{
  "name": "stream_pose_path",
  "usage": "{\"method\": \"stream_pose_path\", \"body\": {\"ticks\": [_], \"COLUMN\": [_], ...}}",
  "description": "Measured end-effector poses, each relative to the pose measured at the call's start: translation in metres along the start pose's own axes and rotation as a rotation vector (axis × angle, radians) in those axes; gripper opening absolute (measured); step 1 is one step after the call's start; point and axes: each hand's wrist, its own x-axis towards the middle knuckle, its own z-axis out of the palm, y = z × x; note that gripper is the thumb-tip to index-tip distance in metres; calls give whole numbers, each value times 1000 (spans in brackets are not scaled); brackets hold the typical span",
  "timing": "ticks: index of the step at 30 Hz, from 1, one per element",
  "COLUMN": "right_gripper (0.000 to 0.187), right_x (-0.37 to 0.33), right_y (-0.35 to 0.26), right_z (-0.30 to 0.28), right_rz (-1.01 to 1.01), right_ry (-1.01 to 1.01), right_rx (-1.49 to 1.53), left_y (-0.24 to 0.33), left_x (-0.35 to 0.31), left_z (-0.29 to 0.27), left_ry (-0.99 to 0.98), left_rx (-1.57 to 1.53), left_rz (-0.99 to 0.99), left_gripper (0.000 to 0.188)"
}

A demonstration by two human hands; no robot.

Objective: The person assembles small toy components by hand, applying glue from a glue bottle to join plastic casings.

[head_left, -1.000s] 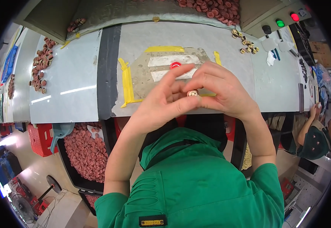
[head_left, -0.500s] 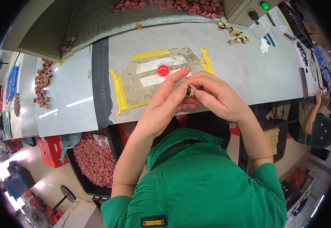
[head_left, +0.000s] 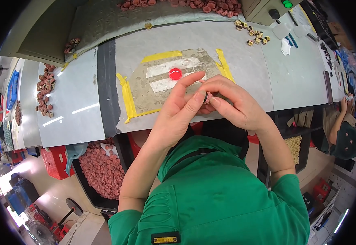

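Note:
My left hand (head_left: 178, 112) and my right hand (head_left: 231, 102) meet over the front edge of the grey workbench (head_left: 80, 102). Between their fingertips they pinch a small pinkish ribbed part (head_left: 208, 97). Just beyond the fingers lies a worn mat (head_left: 145, 87) fixed down with yellow tape, and a red round button (head_left: 175, 74) sits in its middle. My green jacket fills the lower part of the view.
Small brownish rings lie in heaps at the left (head_left: 45, 87), along the back (head_left: 186, 5) and at the back right (head_left: 253, 34). A black bin of pink parts (head_left: 100, 167) and a red crate (head_left: 55, 161) stand below the bench. Another person (head_left: 345, 134) sits at the right.
Both hands have stayed together on the small part while turning it. The view has shifted, so the bench and mat sit lower and more to the left than before.

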Motion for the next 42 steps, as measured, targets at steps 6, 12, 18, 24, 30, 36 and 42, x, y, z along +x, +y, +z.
{"method": "stream_pose_path", "body": {"ticks": [6,12,18,24,30,36,42], "right_gripper": [23,25,24,18,13,13,15], "right_x": [-1,-2,-3,-3,15,16,3], "right_y": [1,0,-6,6,36,54,34], "right_z": [1,-5,0,-40,-103,-109,-77], "right_rz": [9,63,174,79,57,-80,78], "right_ry": [2,-62,-29,219,562,471,437], "right_rx": [0,76,200,-274,-658,-844,-631], "left_y": [-2,-5,2,58,137,143,101], "left_x": [0,1,-1,-27,-53,-13,125], "left_z": [-1,-2,1,-50,-216,-206,-97], "left_ry": [-1,0,16,395,779,835,409], "left_rx": [-14,13,37,952,1920,2087,1633], "left_rz": [2,20,4,235,276,655,626], "left_gripper": [49,48,47,25,27,25,27]}}
